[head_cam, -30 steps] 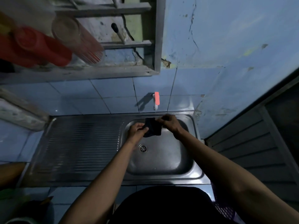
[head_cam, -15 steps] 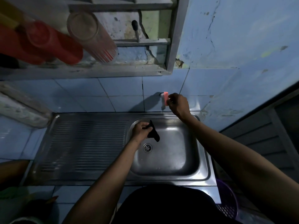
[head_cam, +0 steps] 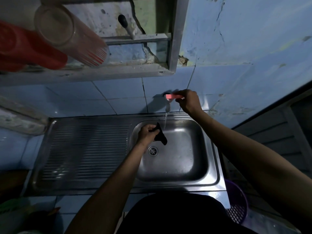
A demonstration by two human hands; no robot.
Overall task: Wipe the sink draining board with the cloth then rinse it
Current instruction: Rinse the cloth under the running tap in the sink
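There is just one camera, worn on the person's head. It looks forward and down from close above the sink (head_cam: 209,166). The wall tiles (head_cam: 118,92) sit at 12 o'clock, and both arms reach in from 6 o'clock.

Dim light; cracked blue wall (head_cam: 244,39), blue tiles (head_cam: 118,92), grey shelf (head_cam: 104,73).

Much of the dark cloth (head_cam: 161,136) is buried inside the left hand (head_cam: 147,134), only a crumpled tail poking out. The pink tap handle (head_cam: 173,96) vanishes at its right end under the right hand (head_cam: 190,102). Top left, the red cup (head_cam: 25,49) runs off the frame, and the purple basket (head_cam: 237,205) is probably half hidden behind the right forearm.
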